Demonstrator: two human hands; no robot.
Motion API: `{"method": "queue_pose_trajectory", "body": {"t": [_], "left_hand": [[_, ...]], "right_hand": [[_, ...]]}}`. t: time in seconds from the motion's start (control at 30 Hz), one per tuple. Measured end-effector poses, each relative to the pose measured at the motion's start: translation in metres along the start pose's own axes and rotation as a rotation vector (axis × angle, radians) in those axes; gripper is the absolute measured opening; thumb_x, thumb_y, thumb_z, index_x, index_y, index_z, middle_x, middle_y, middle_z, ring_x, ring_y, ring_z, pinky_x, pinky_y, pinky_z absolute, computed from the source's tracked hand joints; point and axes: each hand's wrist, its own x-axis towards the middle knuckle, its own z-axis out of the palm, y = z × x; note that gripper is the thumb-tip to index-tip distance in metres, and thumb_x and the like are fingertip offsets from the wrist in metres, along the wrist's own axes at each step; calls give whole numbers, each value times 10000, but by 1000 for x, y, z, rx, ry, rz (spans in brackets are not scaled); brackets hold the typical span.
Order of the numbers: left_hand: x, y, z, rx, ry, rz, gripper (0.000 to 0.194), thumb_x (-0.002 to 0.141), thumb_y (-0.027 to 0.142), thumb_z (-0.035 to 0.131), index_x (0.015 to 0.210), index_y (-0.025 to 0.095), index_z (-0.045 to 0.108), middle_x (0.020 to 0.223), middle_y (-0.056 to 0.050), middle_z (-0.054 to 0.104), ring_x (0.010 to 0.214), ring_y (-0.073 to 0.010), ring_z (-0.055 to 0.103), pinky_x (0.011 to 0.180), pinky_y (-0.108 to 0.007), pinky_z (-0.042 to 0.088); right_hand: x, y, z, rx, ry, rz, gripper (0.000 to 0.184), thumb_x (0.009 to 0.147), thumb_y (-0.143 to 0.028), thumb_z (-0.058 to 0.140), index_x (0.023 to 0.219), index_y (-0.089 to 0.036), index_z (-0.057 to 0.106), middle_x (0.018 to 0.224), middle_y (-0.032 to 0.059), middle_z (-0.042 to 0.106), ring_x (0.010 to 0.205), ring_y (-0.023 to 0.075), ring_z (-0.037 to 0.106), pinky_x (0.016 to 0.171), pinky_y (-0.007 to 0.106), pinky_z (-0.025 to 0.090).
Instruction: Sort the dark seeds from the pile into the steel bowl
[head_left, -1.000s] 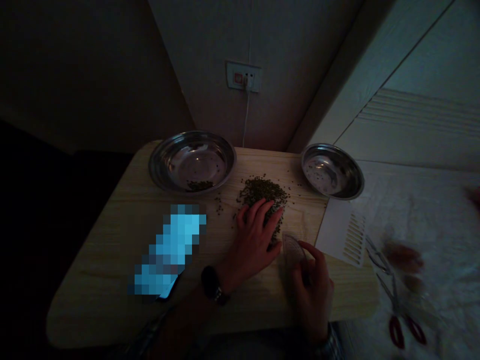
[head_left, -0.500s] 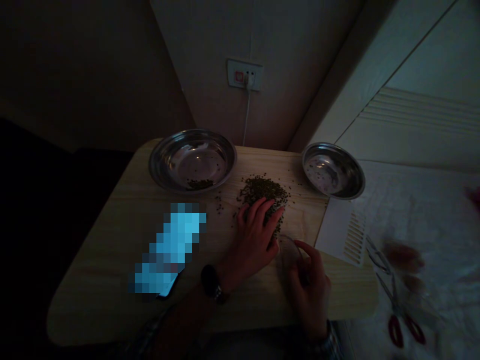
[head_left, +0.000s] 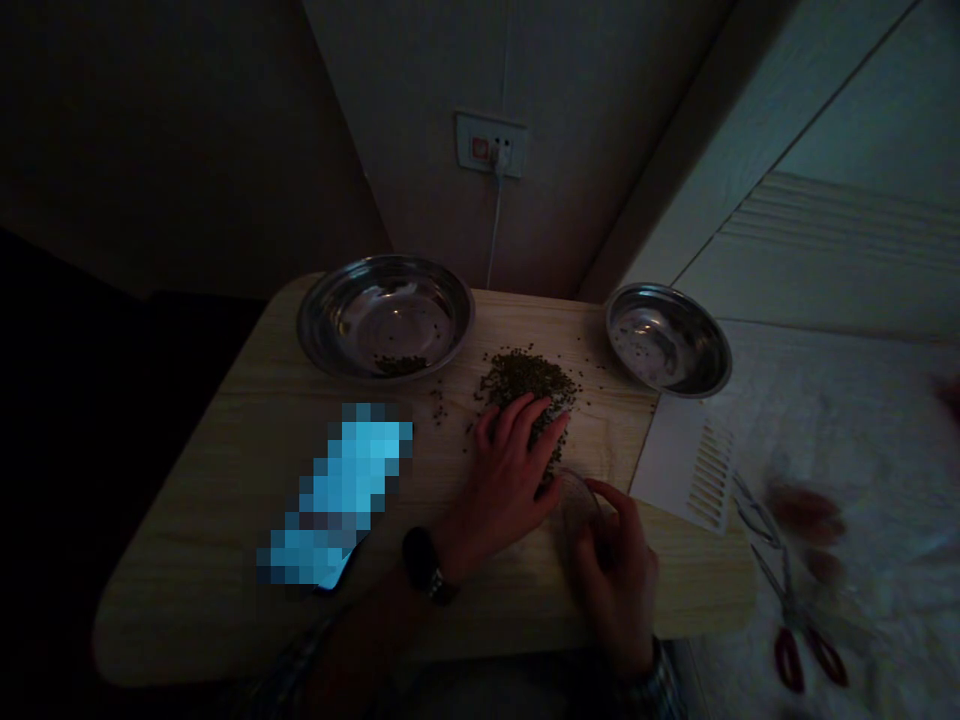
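A pile of small dark green beans (head_left: 529, 372) lies on the wooden table (head_left: 247, 470). My left hand (head_left: 514, 470) rests on the near side of this pile, its fingers spread among the beans. To its right, my right hand (head_left: 622, 570) is curled around a see-through, round-rimmed container (head_left: 579, 505), whose rim faces the pile near my left thumb. Dimness hides most of the container's shape and whatever is inside it. A larger steel bowl (head_left: 457, 350) at the back left has some beans at its bottom. A smaller steel bowl (head_left: 709, 345) stands at the back right, with a few specks inside.
A phone (head_left: 352, 510) with a lit, blurred-out screen lies at the left. White card (head_left: 667, 455) and a comb-like slotted piece (head_left: 709, 475) lie at the right edge. Red-handled scissors (head_left: 806, 640) rest lower down on a pale cloth. A plugged cable (head_left: 493, 230) hangs behind the table.
Both hands stay almost where they were. The see-through container's rim has shifted very slightly beside my left thumb, and the whole view has moved a touch.
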Motion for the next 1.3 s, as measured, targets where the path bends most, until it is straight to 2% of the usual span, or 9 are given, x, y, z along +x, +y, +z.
{"method": "queue_pose_trajectory", "body": {"t": [0.3, 0.57, 0.73, 1.0, 1.13, 1.3], "left_hand": [[0, 0, 1, 8, -23, -2, 621, 800, 237, 577, 1386, 211, 375, 1470, -114, 331, 1381, -286, 218, 1104, -524, 151], [-1, 0, -6, -46, -65, 68, 673, 755, 196, 574, 1396, 206, 371, 1477, -112, 314, 1395, -292, 190, 1123, -517, 128], [-1, -2, -6, -52, -79, 80, 747, 707, 195, 602, 1410, 206, 350, 1489, -112, 295, 1397, -299, 181, 1124, -526, 120], [-1, -1, -4, 3, -105, 93, 767, 749, 346, 668, 1423, 219, 324, 1504, -103, 279, 1398, -291, 184, 1122, -537, 117], [-2, 0, -2, 38, -104, 104, 824, 745, 450, 695, 1432, 215, 306, 1513, -110, 265, 1396, -301, 186, 1121, -541, 113], [-2, 1, -1, 55, -119, 119, 839, 748, 466, 690, 1439, 209, 289, 1519, -125, 250, 1396, -307, 184, 1114, -552, 112]], "right_hand": [[0, -1, 1, 4, 71, 71, 386, 827, -223, 518, 1212, -213, 504, 574, -78, 484, 480, 109, 477, 473, 200, 368], [-1, 1, 0, 1, -2, 29, 370, 822, -207, 524, 1192, -217, 518, 607, -73, 475, 500, 107, 465, 504, 213, 378], [-1, 1, 0, 15, 65, 77, 375, 820, -225, 531, 1195, -215, 525, 584, -75, 497, 483, 104, 479, 480, 203, 369], [-1, 2, -1, 89, 208, 164, 379, 804, -238, 535, 1180, -188, 546, 527, -88, 445, 442, 92, 417, 442, 193, 324], [0, 3, 0, 132, 193, 185, 378, 813, -231, 526, 1189, -198, 536, 521, -93, 418, 431, 86, 388, 431, 187, 295], [-1, 3, 0, 135, 161, 138, 376, 808, -222, 534, 1182, -192, 542, 545, -84, 430, 452, 88, 409, 450, 191, 319]]}}
